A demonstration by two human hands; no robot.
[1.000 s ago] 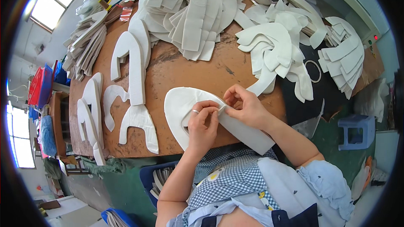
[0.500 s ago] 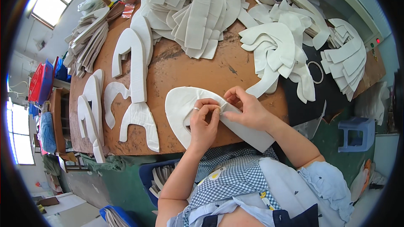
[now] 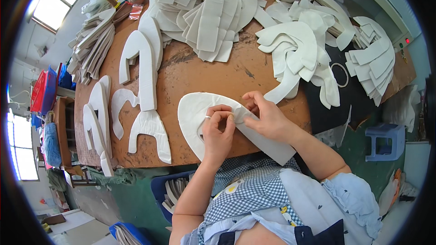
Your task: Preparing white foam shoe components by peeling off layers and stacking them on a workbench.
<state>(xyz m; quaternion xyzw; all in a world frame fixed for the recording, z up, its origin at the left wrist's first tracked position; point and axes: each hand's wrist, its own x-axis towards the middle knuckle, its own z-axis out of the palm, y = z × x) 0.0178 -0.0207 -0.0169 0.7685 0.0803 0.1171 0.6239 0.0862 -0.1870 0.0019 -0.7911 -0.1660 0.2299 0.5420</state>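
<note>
In front of me at the table's near edge lies a white padded U-shaped piece [image 3: 193, 115], its rounded end to the left and one straight arm [image 3: 268, 144] reaching right. My left hand [image 3: 219, 127], a ring on one finger, rests over its middle. Thumb and forefinger are pinched together there; what lies between the tips is too small to make out, and creased white material shows beside them. My right hand [image 3: 265, 115] is at the far edge of the same piece. Its thumb lies on the white surface, and its bent fingers are apart from the thumb.
A large heap of white U-shaped pieces [image 3: 211, 22] stands at the back of the brown table [image 3: 186, 75]. More white pieces [image 3: 147, 77] lie to the left. At right are limp white cutouts [image 3: 295, 47], a black sheet [image 3: 320, 113] and a ring [image 3: 339, 75]. A blue stool [image 3: 384, 143] stands on the floor.
My left hand has shifted slightly left, its fingertips still pinched. The right thumb has slid a little up and right along the piece. The padded piece lies almost unmoved.
</note>
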